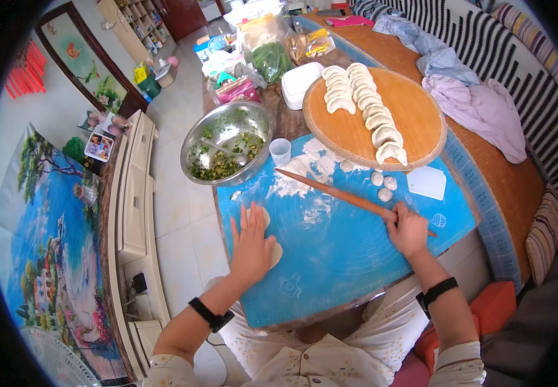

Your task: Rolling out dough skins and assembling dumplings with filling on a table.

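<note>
My right hand (408, 231) grips a tapered wooden rolling pin (337, 194) near its right end; the pin slants across a blue pastry mat (337, 256). My left hand (252, 246) lies palm down at the mat's left side, fingers spread, over rolled dough wrappers (276, 255) that it partly covers. Whether it grips one cannot be seen. White flour (303, 169) is scattered beyond the pin. Several small dough pieces (384, 194) sit near the pin's right half. A white plastic dough scraper (426, 183) rests at the mat's right.
A steel bowl (228, 142) holds chopped green filling and a spoon. Beside it stands a plastic cup (280, 152). Rows of folded dumplings (374, 113) lie on a round wooden board (417, 106) overlapping the mat's far edge. Bagged greens (271, 60) and a white container (300, 83) stand behind.
</note>
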The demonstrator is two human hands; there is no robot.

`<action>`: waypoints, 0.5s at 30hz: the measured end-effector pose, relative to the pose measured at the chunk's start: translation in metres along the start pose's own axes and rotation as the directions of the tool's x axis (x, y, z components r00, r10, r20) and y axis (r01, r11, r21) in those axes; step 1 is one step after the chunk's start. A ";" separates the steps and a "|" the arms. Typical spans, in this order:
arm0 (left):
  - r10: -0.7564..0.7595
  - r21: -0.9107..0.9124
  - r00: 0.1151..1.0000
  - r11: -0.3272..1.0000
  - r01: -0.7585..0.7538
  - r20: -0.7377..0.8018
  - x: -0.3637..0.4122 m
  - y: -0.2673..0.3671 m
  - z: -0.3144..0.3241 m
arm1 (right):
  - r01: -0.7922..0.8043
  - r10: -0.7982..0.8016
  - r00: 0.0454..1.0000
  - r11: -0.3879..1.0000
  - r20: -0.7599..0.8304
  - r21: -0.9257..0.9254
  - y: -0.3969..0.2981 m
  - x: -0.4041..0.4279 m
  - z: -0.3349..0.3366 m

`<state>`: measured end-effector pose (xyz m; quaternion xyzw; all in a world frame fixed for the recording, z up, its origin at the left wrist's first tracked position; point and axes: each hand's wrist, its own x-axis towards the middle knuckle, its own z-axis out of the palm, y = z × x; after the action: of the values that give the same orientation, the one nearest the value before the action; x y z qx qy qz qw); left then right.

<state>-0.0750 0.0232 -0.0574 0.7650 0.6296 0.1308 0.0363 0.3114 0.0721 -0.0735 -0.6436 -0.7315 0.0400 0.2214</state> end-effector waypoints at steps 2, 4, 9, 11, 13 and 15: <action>0.032 -0.039 0.999 0.999 -0.032 0.002 -0.016 0.020 0.000 | 0.004 -0.003 0.999 1.000 -0.037 0.021 -0.001 -0.001 -0.002; 0.066 -0.009 0.994 0.998 -0.066 0.082 -0.015 0.024 -0.003 | 0.014 -0.014 0.999 1.000 -0.041 0.014 -0.001 -0.002 0.000; 0.185 -0.026 0.977 0.983 -0.184 0.108 0.012 0.011 -0.005 | 0.001 -0.001 0.999 1.000 -0.047 0.000 0.000 -0.002 0.002; 0.172 0.054 0.974 0.982 -0.182 0.146 0.026 0.024 -0.011 | -0.014 0.013 0.995 1.000 -0.101 -0.012 0.003 -0.004 0.004; 0.272 -0.004 0.955 0.962 -0.273 0.123 0.049 0.041 -0.004 | -0.006 0.002 0.990 1.000 -0.143 -0.027 0.002 -0.005 0.004; 0.361 -0.058 0.928 0.932 -0.357 0.092 0.077 0.063 0.011 | 0.008 -0.016 0.983 0.999 -0.183 -0.042 0.001 -0.005 0.004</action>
<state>0.0014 0.0869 -0.0425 0.8719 0.4737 0.1091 0.0589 0.3115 0.0688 -0.0785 -0.6445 -0.7127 -0.0358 0.2747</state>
